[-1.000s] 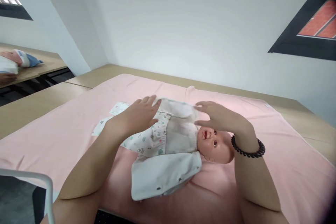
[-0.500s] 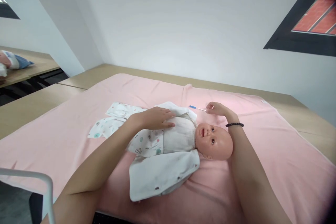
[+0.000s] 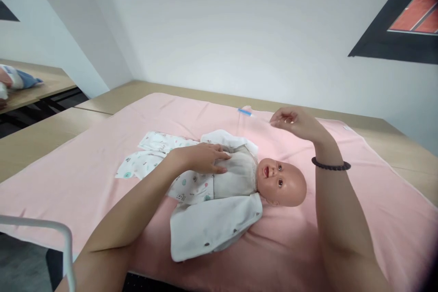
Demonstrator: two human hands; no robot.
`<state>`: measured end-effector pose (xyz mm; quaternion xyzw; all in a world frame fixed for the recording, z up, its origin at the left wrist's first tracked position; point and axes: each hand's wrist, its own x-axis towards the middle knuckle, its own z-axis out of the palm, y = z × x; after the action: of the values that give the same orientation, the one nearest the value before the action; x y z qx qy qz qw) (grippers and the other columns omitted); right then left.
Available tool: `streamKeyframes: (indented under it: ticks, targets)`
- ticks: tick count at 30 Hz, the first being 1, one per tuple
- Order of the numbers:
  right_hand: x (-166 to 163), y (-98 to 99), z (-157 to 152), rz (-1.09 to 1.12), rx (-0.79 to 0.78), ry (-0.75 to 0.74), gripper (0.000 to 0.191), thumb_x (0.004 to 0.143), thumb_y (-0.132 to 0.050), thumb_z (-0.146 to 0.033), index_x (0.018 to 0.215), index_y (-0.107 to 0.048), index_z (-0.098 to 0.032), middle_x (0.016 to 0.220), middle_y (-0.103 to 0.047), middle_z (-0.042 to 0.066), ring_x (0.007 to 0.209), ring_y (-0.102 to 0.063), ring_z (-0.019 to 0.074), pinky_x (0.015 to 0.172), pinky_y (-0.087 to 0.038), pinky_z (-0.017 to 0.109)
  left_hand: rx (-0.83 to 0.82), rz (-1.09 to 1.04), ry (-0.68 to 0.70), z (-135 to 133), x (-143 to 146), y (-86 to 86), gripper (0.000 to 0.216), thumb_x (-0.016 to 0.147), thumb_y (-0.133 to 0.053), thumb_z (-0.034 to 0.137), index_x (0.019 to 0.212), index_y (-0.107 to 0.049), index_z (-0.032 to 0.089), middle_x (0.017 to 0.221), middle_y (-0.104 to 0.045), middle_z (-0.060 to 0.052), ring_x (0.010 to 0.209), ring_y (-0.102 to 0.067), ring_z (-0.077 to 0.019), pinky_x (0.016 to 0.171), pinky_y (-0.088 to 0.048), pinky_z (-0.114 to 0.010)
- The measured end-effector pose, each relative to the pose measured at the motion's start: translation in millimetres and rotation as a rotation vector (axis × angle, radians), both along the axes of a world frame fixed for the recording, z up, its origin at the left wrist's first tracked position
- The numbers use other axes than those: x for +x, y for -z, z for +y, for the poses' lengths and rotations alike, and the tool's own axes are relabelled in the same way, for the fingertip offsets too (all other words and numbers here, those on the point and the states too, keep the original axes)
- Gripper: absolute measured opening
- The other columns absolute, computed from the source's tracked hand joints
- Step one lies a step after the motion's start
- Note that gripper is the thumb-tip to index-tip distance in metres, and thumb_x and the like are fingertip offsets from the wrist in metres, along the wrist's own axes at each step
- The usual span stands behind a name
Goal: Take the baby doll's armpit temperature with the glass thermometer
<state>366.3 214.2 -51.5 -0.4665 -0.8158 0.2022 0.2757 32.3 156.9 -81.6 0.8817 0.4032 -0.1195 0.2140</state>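
Note:
A baby doll (image 3: 282,182) lies on its back with its head to the right, its white top (image 3: 208,228) spread wide and patterned trousers (image 3: 193,187) on its lower body. My left hand (image 3: 207,157) rests flat on the doll's torso, fingers stretched out. Beyond the doll's head, my right hand (image 3: 290,121) is raised over the cloth. Its fingertips pinch the thin stem of what looks like a thermometer (image 3: 245,112), whose blue end points left. The stem is blurred by motion. A dark bead bracelet (image 3: 331,164) circles my right wrist.
A pink cloth (image 3: 85,155) covers most of the wooden table (image 3: 112,91), which meets a white wall. Further left, another table (image 3: 51,82) carries a second doll (image 3: 17,77) in blue and white. A white metal rail (image 3: 37,222) curves at the lower left.
My right hand has lifted away from the cloth with the thermometer, moving up from beside the doll's head. My left hand stays on the doll's torso.

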Motion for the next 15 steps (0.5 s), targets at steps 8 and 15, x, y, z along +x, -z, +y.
streamKeyframes:
  ticks: [8, 15]
  targets:
    - [-71, 18.8, -11, -0.485, -0.098, -0.302, 0.012, 0.079, -0.060, -0.021, 0.080, -0.072, -0.019, 0.082, -0.073, 0.002, 0.073, -0.060, 0.0167, 0.066, -0.040, 0.028, 0.057, 0.038, 0.042, -7, 4, -8.0, 0.057, 0.098, -0.043, 0.058, 0.150, -0.048, 0.035, 0.140, -0.055, -0.012, 0.128, -0.052, -0.0324, 0.108, -0.040, -0.047]
    - [-84, 28.6, -7, -0.545, -0.167, -0.289, 0.015, 0.082, -0.065, -0.032, 0.076, -0.071, -0.019, 0.080, -0.072, 0.003, 0.069, -0.059, 0.0169, 0.063, -0.038, 0.029, 0.043, 0.037, 0.037, -2, 2, -5.9, 0.061, 0.098, -0.040, 0.062, 0.152, -0.045, 0.035, 0.147, -0.052, -0.011, 0.132, -0.049, -0.0340, 0.112, -0.036, -0.050]
